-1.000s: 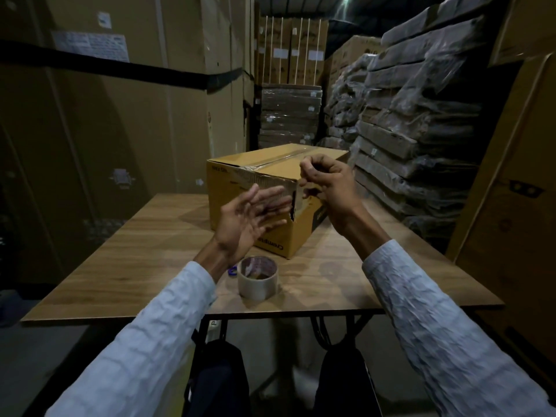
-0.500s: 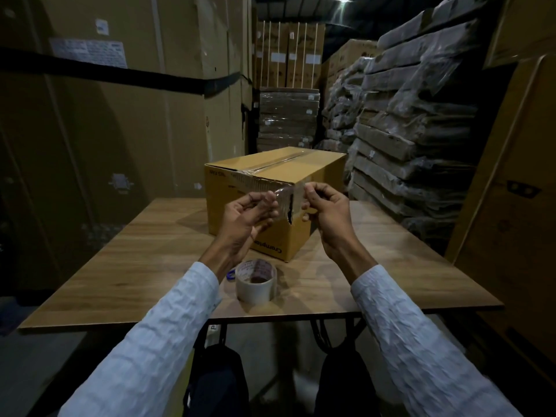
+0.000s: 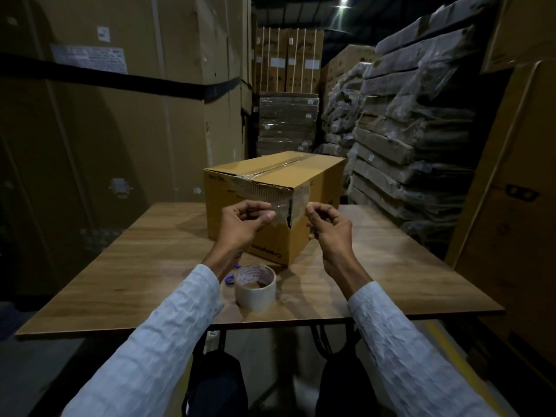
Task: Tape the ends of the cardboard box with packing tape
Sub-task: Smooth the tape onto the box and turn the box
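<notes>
Both forearms raised mid-frame. Left hand (image 3: 245, 225) and right hand (image 3: 326, 225) each pinch end of clear tape strip (image 3: 290, 207), stretched before near corner of yellow-brown cardboard box (image 3: 298, 188), frame centre on wooden table (image 3: 120, 272). Tape roll (image 3: 255, 286) below.

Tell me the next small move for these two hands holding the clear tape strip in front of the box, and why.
Probably bring the clear packing-tape strip onto the near corner of the brown cardboard box and press it down. The left hand and right hand pinch its ends, stretched in front of that corner, where the cardboard edge looks torn. The roll of tape sits idle on the wooden table.
</notes>
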A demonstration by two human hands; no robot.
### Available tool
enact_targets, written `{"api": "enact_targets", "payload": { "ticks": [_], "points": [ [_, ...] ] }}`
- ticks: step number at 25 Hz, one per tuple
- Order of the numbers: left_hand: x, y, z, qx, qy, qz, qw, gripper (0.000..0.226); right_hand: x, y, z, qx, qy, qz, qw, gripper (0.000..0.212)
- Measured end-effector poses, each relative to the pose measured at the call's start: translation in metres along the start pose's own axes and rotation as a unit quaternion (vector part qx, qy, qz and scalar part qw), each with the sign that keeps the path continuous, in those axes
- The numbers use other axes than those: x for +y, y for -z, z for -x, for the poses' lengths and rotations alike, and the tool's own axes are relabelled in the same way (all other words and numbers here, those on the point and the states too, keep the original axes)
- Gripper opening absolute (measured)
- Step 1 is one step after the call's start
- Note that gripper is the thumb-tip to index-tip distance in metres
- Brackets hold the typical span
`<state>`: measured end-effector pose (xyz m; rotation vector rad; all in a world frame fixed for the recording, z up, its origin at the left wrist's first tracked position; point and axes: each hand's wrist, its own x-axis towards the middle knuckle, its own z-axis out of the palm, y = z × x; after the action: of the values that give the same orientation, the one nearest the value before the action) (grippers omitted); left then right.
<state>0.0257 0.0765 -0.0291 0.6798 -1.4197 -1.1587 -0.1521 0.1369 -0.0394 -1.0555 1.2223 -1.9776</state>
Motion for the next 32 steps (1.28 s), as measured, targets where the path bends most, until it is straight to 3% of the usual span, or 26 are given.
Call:
{"api": "enact_targets", "payload": {
  "ticks": [7, 17, 32],
  "points": [
    [-0.002, -0.001, -0.012, 0.010, 0.024, 0.015, 1.000, 0.015, 0.018, 0.000, -0.006, 0.057, -0.029, -0.018, 0.998, 0.008],
    [-0.023, -0.021, -0.022, 0.112, -0.022, -0.059, 0.992, 0.016, 0.039, -0.011, -0.011, 0.171, -0.027, -0.085, 0.981, 0.010],
    [-0.040, -0.022, -0.039, 0.126, -0.039, -0.090, 0.987, 0.025, 0.052, -0.023, -0.018, 0.227, -0.080, -0.088, 0.967, 0.012]
  ]
}}
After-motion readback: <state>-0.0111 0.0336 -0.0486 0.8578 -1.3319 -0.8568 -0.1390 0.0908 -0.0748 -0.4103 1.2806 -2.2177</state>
